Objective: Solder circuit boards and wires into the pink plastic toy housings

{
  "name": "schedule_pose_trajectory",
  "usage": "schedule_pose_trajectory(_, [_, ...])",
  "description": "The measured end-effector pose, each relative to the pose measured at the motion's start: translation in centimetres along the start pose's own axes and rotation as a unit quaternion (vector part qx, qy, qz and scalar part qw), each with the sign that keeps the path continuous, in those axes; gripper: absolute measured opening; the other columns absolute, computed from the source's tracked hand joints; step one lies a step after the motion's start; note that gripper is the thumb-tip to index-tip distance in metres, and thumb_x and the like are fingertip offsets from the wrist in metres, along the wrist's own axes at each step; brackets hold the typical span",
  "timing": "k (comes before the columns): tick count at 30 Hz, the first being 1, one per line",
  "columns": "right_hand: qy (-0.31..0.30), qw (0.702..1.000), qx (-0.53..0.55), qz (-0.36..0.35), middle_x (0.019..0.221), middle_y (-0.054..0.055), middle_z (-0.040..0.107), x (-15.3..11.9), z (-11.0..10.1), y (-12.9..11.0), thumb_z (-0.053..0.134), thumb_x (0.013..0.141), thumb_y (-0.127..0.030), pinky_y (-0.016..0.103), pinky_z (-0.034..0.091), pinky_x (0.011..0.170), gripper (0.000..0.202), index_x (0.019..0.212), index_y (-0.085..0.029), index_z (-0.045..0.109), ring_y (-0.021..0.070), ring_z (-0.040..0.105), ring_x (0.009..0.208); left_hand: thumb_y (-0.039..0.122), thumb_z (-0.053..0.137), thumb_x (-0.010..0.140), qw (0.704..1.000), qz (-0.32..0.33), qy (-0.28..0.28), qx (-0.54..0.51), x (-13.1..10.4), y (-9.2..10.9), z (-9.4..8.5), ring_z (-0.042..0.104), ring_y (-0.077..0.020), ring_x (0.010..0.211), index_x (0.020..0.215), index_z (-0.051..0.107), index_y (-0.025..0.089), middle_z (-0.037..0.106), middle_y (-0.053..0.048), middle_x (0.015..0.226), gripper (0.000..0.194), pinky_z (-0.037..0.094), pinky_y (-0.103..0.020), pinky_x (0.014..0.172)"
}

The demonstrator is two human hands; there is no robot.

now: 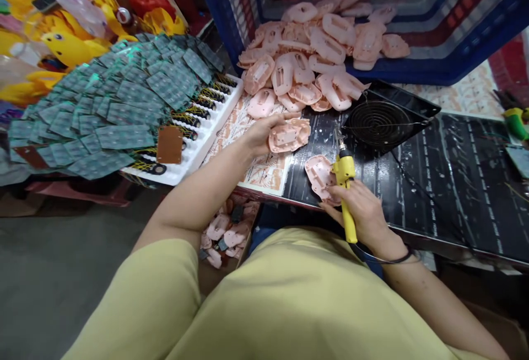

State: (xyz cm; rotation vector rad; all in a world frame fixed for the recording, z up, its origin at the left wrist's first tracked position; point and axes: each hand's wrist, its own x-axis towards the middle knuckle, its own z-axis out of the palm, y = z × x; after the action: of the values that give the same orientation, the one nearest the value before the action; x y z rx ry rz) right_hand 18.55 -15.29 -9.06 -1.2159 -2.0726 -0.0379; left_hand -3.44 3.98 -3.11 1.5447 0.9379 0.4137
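My left hand (261, 134) is closed on a pink plastic shell (289, 135), its hollow side up, in front of the pile of pink shells (295, 68). In my right hand (363, 208) is a yellow soldering iron (344, 170), its metal tip pointing away from me towards the fan. Those same fingers also touch a second pink shell (319, 175) at the table's front edge. Beside the iron's tip stands a black fan (382, 123) with a round wire grille.
A blue basket (450, 76) lies behind the pile. Green circuit boards (128, 90) are heaped on a white foam tray (190, 164) at left, with yellow toys (74, 48) behind. Below the table edge, a box holds more shells (235, 233). Yellow-green pliers (514, 123) lie far right.
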Motion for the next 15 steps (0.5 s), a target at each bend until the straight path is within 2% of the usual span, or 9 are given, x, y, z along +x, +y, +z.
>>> schedule_pose_trajectory(1, [-0.006,1.000,-0.004,0.003,0.103,0.007,0.072,-0.1,-0.1,0.1,0.072,0.087,-0.021,0.040,0.056,0.095,0.029,0.112,-0.022,0.059,0.0228,0.068,0.103,0.015,0.035,0.087,1.000,-0.014,0.014,-0.007,0.6,-0.2,-0.4,0.066,-0.0241,0.118,0.151,0.037,0.011,0.060,-0.017,0.140,0.064,0.058,-0.046,0.097])
schedule_pose_trajectory(3, [-0.021,1.000,-0.003,0.003,0.106,0.007,0.071,-0.4,-0.4,0.5,0.069,0.087,-0.017,0.044,0.054,0.101,0.028,0.112,-0.023,0.059,0.0229,0.068,0.106,0.011,0.038,0.086,0.994,0.004,0.076,0.076,1.1,-0.6,-0.5,0.060,-0.0233,0.127,0.151,0.038,0.012,0.056,-0.016,0.145,0.065,0.053,-0.046,0.105])
schedule_pose_trajectory(5, [-0.028,1.000,-0.009,0.002,0.109,0.007,0.071,-0.7,-0.9,1.1,0.068,0.087,-0.015,0.049,0.051,0.106,0.028,0.112,-0.022,0.059,0.0228,0.067,0.107,0.014,0.042,0.090,0.961,0.061,0.137,0.233,0.9,-1.2,0.1,0.052,-0.0239,0.135,0.147,0.046,0.017,0.050,-0.013,0.151,0.057,0.044,-0.047,0.114])
schedule_pose_trajectory(6, [-0.026,1.000,-0.013,0.004,0.109,0.006,0.071,-0.8,-1.2,1.4,0.068,0.086,-0.014,0.050,0.049,0.107,0.029,0.112,-0.022,0.059,0.0225,0.068,0.106,0.018,0.043,0.094,0.936,0.085,0.143,0.310,0.6,-1.5,0.5,0.049,-0.0249,0.138,0.145,0.049,0.019,0.047,-0.012,0.153,0.052,0.040,-0.048,0.117])
schedule_pose_trajectory(8, [-0.020,1.000,-0.017,0.005,0.106,0.005,0.071,-1.0,-1.6,2.0,0.067,0.085,-0.012,0.046,0.051,0.106,0.031,0.113,-0.022,0.059,0.0206,0.068,0.102,0.024,0.044,0.099,0.891,0.105,0.112,0.427,0.2,-2.0,1.3,0.046,-0.0271,0.140,0.142,0.053,0.019,0.048,-0.012,0.153,0.045,0.035,-0.050,0.119])
schedule_pose_trajectory(10, [-0.023,1.000,-0.015,-0.005,0.106,0.005,0.071,-1.3,-1.7,2.5,0.066,0.085,-0.010,0.040,0.053,0.101,0.034,0.116,-0.023,0.060,0.0188,0.068,0.101,0.022,0.044,0.100,0.863,0.112,0.058,0.489,0.1,-2.3,2.2,0.047,-0.0268,0.139,0.138,0.057,0.016,0.052,-0.013,0.149,0.041,0.034,-0.047,0.120])
schedule_pose_trajectory(12, [-0.033,0.999,-0.007,-0.017,0.108,0.004,0.071,-1.6,-1.5,3.2,0.065,0.085,-0.010,0.037,0.054,0.100,0.037,0.118,-0.025,0.061,0.0180,0.069,0.100,0.018,0.045,0.100,0.850,0.144,0.006,0.507,0.4,-2.3,3.0,0.048,-0.0243,0.139,0.134,0.061,0.016,0.056,-0.012,0.146,0.038,0.035,-0.041,0.119])
schedule_pose_trajectory(15, [-0.069,0.996,0.036,-0.030,0.105,0.002,0.072,-2.0,-0.7,4.1,0.062,0.088,-0.014,0.040,0.055,0.100,0.032,0.117,-0.027,0.063,0.0177,0.070,0.092,0.022,0.047,0.101,0.839,0.209,-0.075,0.497,0.9,-2.0,4.1,0.049,-0.0224,0.137,0.130,0.065,0.016,0.059,-0.011,0.144,0.034,0.039,-0.034,0.115])
